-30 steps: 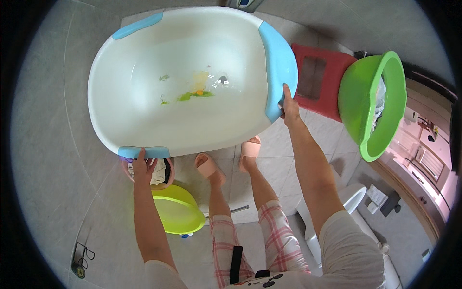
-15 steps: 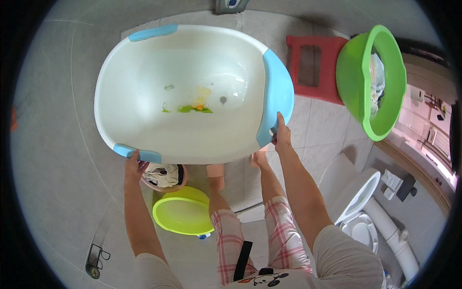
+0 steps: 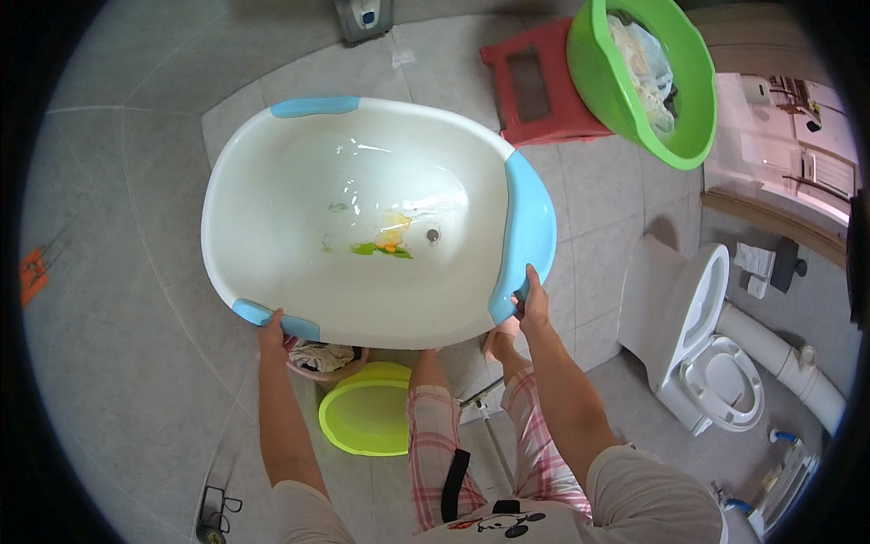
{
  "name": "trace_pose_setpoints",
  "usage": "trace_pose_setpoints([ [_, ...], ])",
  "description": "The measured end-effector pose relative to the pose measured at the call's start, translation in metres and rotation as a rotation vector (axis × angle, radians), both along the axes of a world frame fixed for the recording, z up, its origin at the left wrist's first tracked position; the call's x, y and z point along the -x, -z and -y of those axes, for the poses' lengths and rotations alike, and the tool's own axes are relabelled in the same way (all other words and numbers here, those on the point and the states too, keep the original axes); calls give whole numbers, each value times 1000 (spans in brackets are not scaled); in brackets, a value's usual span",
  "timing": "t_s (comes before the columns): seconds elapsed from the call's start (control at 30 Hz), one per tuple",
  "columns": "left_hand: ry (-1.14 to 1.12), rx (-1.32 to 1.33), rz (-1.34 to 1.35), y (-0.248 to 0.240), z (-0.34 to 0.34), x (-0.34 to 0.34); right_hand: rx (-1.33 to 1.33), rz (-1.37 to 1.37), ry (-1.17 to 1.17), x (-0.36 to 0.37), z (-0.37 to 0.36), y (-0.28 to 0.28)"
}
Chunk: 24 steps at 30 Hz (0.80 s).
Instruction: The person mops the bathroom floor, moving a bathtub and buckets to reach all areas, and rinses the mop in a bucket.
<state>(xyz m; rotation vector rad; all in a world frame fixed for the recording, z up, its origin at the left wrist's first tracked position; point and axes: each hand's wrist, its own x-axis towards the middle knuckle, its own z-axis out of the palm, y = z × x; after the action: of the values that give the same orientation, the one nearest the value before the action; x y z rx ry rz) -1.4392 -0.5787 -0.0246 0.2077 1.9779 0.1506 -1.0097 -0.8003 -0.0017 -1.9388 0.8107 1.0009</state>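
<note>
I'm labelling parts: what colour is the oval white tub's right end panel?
Light blue panel, clearest in head view.

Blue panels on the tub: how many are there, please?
3 on the tub: one panel on the far rim; a second panel on the near rim, at the left hand; a third panel at the right end, at the right hand. Others may be hidden.

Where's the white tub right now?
Head view, just left of centre: the white tub is held by its blue rim sections in the left hand and right hand, with the red stool near its upper-right edge.
</note>
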Motion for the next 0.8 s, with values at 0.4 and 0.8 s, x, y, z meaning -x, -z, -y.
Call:
trace_pose_setpoints([
  [0.4, -26, -344, 33, 0, 54, -22, -33, -98, 364, 11, 56, -34],
  [0.8, 180, -359, 107, -5, 139, -164, -21, -31, 421, -58, 248, 9],
])
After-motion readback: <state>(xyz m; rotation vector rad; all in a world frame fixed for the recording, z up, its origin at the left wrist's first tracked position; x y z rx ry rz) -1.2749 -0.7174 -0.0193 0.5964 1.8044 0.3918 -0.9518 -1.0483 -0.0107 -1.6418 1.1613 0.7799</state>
